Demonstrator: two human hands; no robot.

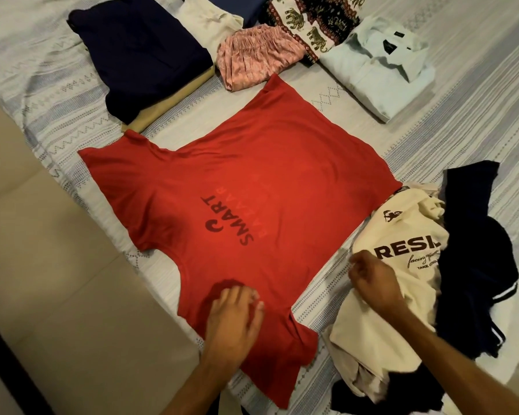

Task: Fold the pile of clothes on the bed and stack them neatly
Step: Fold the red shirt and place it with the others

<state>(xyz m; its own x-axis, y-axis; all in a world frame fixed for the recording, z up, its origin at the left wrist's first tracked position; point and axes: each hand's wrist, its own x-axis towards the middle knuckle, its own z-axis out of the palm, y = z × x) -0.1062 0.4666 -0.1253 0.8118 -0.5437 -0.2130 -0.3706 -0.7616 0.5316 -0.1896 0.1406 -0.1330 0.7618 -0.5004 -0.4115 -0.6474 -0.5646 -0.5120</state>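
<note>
One red cotton tee (252, 181) flat on woven bedspread (477, 94); left hand (234, 322) fingers straight, pressing; right hand (375, 283) blurred, curled.

left hand (232, 319): bare, no ring, no glove | left forearm (198, 387): bare, no sleeve or watch showing | right hand (373, 283): bare, blurred | right forearm (450, 360): bare up to frame edge, no sleeve

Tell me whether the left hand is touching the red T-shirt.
Touching. The head view shows the left hand lying flat on the red T-shirt near its collar, fingers straight, pressing the cloth against the bed, no gap visible.
</note>
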